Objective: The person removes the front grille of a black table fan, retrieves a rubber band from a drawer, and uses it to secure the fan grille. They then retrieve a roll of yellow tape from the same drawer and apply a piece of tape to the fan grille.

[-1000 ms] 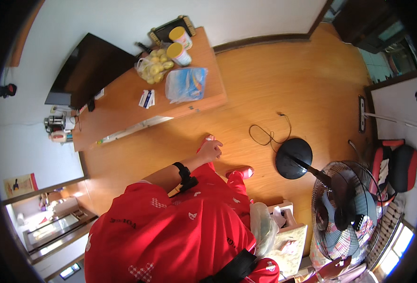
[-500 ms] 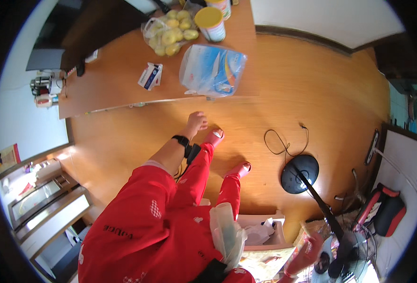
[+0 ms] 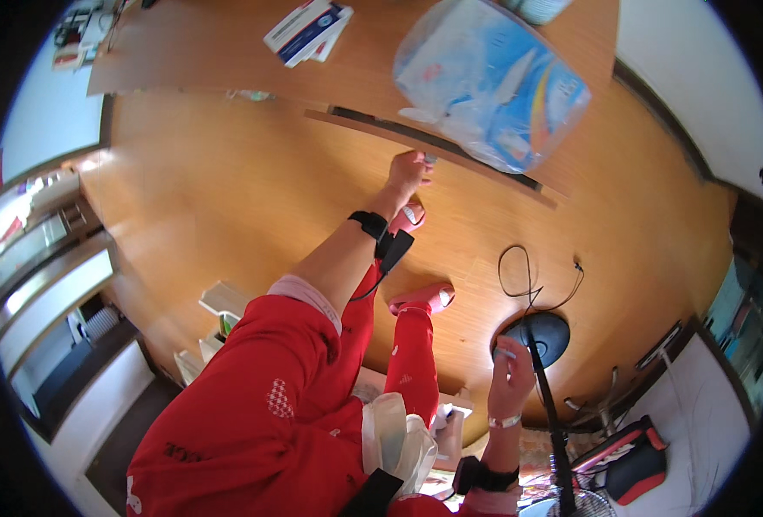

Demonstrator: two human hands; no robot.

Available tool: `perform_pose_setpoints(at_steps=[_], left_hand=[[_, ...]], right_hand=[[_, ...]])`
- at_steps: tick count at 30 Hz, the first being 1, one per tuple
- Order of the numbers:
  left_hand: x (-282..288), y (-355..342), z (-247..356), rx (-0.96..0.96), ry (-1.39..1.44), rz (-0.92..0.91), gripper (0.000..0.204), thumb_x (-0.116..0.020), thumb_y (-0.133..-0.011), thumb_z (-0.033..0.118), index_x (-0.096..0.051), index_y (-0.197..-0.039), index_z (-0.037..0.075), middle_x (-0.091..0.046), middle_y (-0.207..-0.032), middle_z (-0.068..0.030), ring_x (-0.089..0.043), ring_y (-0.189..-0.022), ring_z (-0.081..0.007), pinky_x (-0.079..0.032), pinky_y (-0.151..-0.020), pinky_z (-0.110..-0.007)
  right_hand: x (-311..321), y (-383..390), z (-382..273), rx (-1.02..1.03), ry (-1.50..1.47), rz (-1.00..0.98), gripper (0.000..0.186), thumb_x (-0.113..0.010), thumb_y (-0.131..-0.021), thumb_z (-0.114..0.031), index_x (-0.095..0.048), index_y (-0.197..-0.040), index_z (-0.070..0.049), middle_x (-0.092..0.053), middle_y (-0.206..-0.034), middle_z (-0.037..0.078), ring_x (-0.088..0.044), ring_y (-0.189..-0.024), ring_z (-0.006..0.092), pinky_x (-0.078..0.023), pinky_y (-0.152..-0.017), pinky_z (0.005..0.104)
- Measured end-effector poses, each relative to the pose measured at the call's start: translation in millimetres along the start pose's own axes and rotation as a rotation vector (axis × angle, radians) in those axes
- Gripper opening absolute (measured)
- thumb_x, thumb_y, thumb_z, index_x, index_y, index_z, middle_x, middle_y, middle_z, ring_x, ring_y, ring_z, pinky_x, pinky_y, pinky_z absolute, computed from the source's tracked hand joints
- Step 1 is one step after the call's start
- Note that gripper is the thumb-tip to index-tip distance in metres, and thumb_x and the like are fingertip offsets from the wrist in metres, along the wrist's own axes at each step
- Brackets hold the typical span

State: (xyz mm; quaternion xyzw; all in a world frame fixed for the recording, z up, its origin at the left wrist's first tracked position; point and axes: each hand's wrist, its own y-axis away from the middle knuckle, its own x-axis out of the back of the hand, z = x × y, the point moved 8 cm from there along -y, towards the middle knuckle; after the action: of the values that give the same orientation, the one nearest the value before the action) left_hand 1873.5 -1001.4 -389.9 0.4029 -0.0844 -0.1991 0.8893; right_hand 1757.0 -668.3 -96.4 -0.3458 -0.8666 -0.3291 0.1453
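My left hand [image 3: 407, 172] is stretched out to the front edge of the wooden table [image 3: 218, 69], fingers curled, with a small grey thing poking out at the fingertips. A black band with a dangling strap [image 3: 380, 233] sits on that wrist. Just past the hand, a blue and white plastic pack [image 3: 494, 86] overhangs the table edge. My right hand [image 3: 511, 379] is raised low at the right, its fingers pinched on a small white thing, close to the fan's black round base [image 3: 537, 334]. My red trousers and red-slippered feet [image 3: 420, 297] are below.
A blue and white box [image 3: 308, 30] lies on the table. A black cable [image 3: 528, 276] loops on the wooden floor by the fan pole [image 3: 547, 405]. A red and black bag [image 3: 631, 465] is at lower right, cabinets [image 3: 45, 276] at left.
The view has closed in on the table. My left hand has gone from mid-air over the floor up to the table's edge. My right hand has come into view by the fan base.
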Motion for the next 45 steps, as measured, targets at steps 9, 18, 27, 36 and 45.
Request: perform_pose_setpoints(at_steps=[9, 18, 27, 36, 45], left_hand=[[42, 66, -122, -0.041, -0.551, -0.226, 0.018, -0.076, -0.085, 0.013, -0.068, -0.098, 0.004, -0.068, -0.087, -0.0020, -0.067, -0.076, -0.0151, -0.058, -0.060, -0.033], [74, 158, -185, 0.307, -0.044, -0.054, 0.037, -0.078, -0.086, 0.014, -0.062, -0.119, 0.009, -0.067, -0.109, -0.0003, -0.064, -0.088, -0.0133, -0.056, -0.061, -0.032], [72, 163, -183, -0.057, -0.131, -0.079, 0.042, -0.079, -0.086, 0.022, -0.065, -0.121, 0.004, -0.071, -0.117, -0.0119, -0.066, -0.113, -0.0238, -0.052, -0.096, -0.035], [63, 167, -192, -0.077, -0.069, -0.055, 0.039, -0.070, -0.091, 0.025, -0.063, -0.124, 0.007, -0.070, -0.120, -0.0144, -0.064, -0.117, -0.0313, -0.051, -0.098, -0.038], [47, 163, -210, 0.024, 0.057, -0.204, 0.038, -0.050, -0.102, 0.032, -0.055, -0.132, 0.008, -0.067, -0.122, -0.0084, -0.063, -0.114, -0.0247, -0.050, -0.100, -0.041]], right_hand=[[-81, -95, -6, 0.099, 0.079, -0.176, 0.026, -0.060, -0.090, -0.001, -0.067, -0.115, -0.002, -0.071, -0.110, 0.012, -0.069, -0.098, 0.0227, -0.056, -0.078, 0.0327], [-141, -127, 22, 0.141, 0.281, -0.264, 0.029, -0.061, -0.088, -0.004, -0.067, -0.117, -0.005, -0.069, -0.111, 0.013, -0.069, -0.095, 0.0237, -0.056, -0.076, 0.0344], [-182, -154, 6, 0.295, 0.336, -0.232, 0.027, -0.063, -0.088, -0.004, -0.066, -0.114, -0.006, -0.068, -0.106, 0.014, -0.067, -0.087, 0.0253, -0.056, -0.073, 0.0358], [-317, -176, -122, 0.812, 0.360, -0.192, 0.020, -0.067, -0.087, -0.007, -0.068, -0.107, -0.005, -0.066, -0.115, 0.013, -0.060, -0.110, 0.0357, -0.048, -0.097, 0.0457], [-405, -195, -91, 0.564, 1.094, -0.532, 0.031, -0.065, -0.092, -0.027, -0.066, -0.118, -0.011, -0.067, -0.120, 0.008, -0.050, -0.127, 0.0265, -0.046, -0.097, 0.0544]])
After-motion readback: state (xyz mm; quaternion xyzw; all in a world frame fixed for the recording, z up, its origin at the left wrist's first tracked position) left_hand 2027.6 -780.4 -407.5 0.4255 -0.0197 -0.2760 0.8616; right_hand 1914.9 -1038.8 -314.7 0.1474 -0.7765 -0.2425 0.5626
